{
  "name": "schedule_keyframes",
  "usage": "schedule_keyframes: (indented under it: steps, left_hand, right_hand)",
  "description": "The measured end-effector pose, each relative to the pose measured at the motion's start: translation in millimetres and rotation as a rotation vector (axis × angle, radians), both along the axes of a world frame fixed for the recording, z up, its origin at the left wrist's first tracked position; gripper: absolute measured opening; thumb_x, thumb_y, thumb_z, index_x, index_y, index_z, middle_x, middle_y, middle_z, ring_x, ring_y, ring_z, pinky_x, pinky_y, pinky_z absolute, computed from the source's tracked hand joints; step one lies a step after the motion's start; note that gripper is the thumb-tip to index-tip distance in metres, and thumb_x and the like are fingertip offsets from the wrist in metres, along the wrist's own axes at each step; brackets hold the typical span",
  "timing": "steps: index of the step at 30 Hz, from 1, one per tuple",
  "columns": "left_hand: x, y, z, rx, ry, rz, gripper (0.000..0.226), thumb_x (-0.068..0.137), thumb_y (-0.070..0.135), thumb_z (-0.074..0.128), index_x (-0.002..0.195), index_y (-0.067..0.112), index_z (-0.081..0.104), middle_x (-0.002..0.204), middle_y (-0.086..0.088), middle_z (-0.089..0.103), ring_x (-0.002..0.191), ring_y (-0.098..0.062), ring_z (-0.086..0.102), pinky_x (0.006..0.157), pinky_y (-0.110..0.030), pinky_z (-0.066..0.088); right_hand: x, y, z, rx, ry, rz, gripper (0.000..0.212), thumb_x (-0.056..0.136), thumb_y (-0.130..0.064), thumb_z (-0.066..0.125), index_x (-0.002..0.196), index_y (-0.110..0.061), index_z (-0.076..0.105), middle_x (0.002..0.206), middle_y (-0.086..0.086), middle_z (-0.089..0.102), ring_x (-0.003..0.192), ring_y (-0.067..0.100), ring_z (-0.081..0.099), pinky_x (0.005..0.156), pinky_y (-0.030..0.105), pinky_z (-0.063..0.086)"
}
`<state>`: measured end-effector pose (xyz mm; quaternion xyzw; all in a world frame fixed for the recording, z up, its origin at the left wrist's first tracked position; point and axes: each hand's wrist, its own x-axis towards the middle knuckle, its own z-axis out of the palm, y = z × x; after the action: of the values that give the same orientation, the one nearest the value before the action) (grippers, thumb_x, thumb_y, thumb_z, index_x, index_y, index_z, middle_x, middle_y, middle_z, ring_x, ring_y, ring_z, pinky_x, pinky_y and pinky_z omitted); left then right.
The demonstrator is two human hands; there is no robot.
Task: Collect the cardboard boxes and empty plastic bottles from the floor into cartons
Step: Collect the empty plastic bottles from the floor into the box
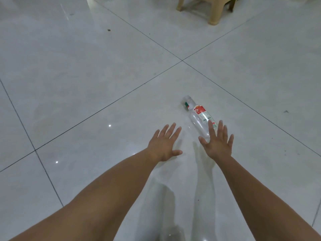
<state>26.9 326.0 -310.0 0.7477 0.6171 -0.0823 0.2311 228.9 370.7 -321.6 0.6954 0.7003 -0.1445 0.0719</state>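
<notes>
Bottle [198, 119]: clear plastic, you can see the tiles through it; its label [200, 109] is red and white, with a green band by the neck.
Floor [86, 75]: your glossy pale grey-white tiles, crossed by thin dark grout lines.
Stool [214, 14]: plain beige.

Plastic bottle [197, 117]: base end is hidden behind fingers of right hand [218, 145]; contact cannot be told. Label [199, 109] print is too small to read. Beige stool [213, 16] at floor's [86, 75] far edge: legs only, seat cut off by top edge. Both forearms [107, 188] cut off at bottom edge.
</notes>
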Motion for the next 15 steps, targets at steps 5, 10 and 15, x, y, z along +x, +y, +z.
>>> schedule_keyframes:
  steps: [5, 10, 15]
  left_hand:
    - [1, -1, -6, -0.015, 0.021, -0.028, 0.083, 0.094, 0.059, 0.038, 0.151, 0.028, -0.015, 0.159, 0.004, -0.022, 0.148, -0.019, -0.015, 0.119, -0.04, -0.004]
    - [-5, -5, -8, -0.02, 0.035, -0.027, 0.083, 0.094, 0.059, 0.037, 0.151, 0.029, -0.016, 0.158, 0.004, -0.023, 0.148, -0.019, -0.015, 0.119, -0.04, -0.003]
    - [-7, -10, -7, -0.015, 0.043, -0.028, 0.083, 0.095, 0.059, 0.036, 0.151, 0.028, -0.016, 0.158, 0.004, -0.025, 0.147, -0.019, -0.016, 0.119, -0.04, -0.004]
  right_hand:
    - [-4, 10, -2, -0.077, -0.012, 0.06, 0.07, 0.096, -0.058, 0.025, 0.149, -0.035, -0.013, 0.158, 0.002, -0.022, 0.146, 0.022, -0.017, 0.116, 0.048, -0.01]
    - [-3, 9, -2, -0.1, -0.026, 0.085, 0.071, 0.096, -0.057, 0.028, 0.15, -0.034, -0.012, 0.158, 0.002, -0.021, 0.146, 0.023, -0.016, 0.117, 0.047, -0.007]
    - [10, -1, 1, -0.108, -0.041, 0.091, 0.068, 0.098, -0.053, 0.027, 0.15, -0.034, -0.012, 0.159, -0.001, -0.019, 0.148, 0.021, -0.009, 0.117, 0.046, -0.006]
